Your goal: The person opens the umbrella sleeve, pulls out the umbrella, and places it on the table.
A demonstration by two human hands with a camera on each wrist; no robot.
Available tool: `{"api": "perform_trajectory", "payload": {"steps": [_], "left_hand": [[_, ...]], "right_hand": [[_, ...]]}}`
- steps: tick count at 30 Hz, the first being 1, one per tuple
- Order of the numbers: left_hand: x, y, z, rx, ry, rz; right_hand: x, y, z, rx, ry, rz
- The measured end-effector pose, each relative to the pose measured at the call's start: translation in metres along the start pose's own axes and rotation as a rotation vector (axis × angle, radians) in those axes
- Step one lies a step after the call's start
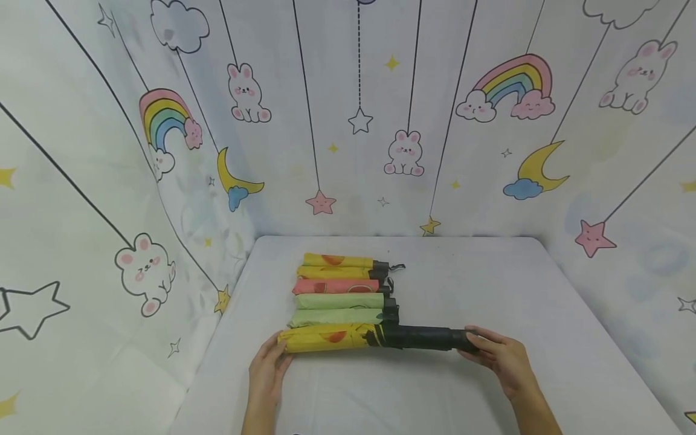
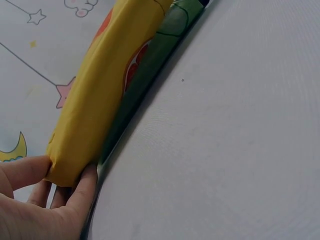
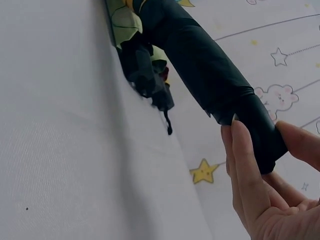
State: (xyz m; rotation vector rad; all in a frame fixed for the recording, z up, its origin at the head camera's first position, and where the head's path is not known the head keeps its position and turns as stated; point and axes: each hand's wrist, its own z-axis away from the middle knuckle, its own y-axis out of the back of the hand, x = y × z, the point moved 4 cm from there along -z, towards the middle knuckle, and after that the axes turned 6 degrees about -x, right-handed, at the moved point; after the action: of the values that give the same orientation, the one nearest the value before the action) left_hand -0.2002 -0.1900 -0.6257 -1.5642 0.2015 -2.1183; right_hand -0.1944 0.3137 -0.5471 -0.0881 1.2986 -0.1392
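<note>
A folded umbrella (image 1: 326,338) lies crosswise between the hands, yellow with fruit-slice prints at its left part and long and black at its right. My left hand (image 1: 266,365) pinches the yellow end, thumb and fingers on opposite sides, as the left wrist view of the hand (image 2: 50,205) shows. At the other end my right hand (image 1: 502,359) holds the black tip between thumb and fingers; the right wrist view shows this hand (image 3: 270,195) closely. Just behind is a light green umbrella (image 1: 337,317), partly overlapped by the yellow one in the left wrist view.
Further back on the white table (image 1: 478,272) lie another green umbrella (image 1: 339,301), a red one (image 1: 337,286) and two yellow ones, the rearmost yellow umbrella (image 1: 337,260) included. Their black handles point right. A wall cloth (image 1: 337,90) printed with rabbits and stars surrounds the table.
</note>
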Motion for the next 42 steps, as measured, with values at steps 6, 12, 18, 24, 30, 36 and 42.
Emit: {"api": "perform_trajectory", "payload": {"steps": [6, 12, 18, 24, 30, 36, 42], "left_hand": [[0.000, 0.001, 0.000, 0.007, -0.005, 0.017], [0.000, 0.001, 0.000, 0.004, -0.008, 0.008], [0.001, 0.000, -0.001, -0.007, -0.020, 0.012], [0.002, 0.000, 0.000, 0.006, -0.011, 0.012], [0.002, 0.000, 0.001, -0.002, -0.001, 0.003], [0.001, 0.000, 0.001, 0.004, -0.007, 0.001], [0.001, 0.001, 0.001, 0.007, -0.015, -0.018]], "right_hand": [[-0.002, 0.004, 0.002, -0.005, 0.009, -0.015], [-0.002, 0.008, 0.003, -0.008, 0.010, -0.032], [-0.003, 0.014, 0.004, 0.000, 0.005, -0.047], [-0.003, 0.017, 0.005, 0.001, 0.003, -0.052], [-0.002, 0.022, 0.007, 0.017, -0.012, -0.057], [0.001, 0.030, 0.009, 0.013, -0.029, -0.063], [0.004, 0.037, 0.009, 0.003, -0.022, -0.063]]}}
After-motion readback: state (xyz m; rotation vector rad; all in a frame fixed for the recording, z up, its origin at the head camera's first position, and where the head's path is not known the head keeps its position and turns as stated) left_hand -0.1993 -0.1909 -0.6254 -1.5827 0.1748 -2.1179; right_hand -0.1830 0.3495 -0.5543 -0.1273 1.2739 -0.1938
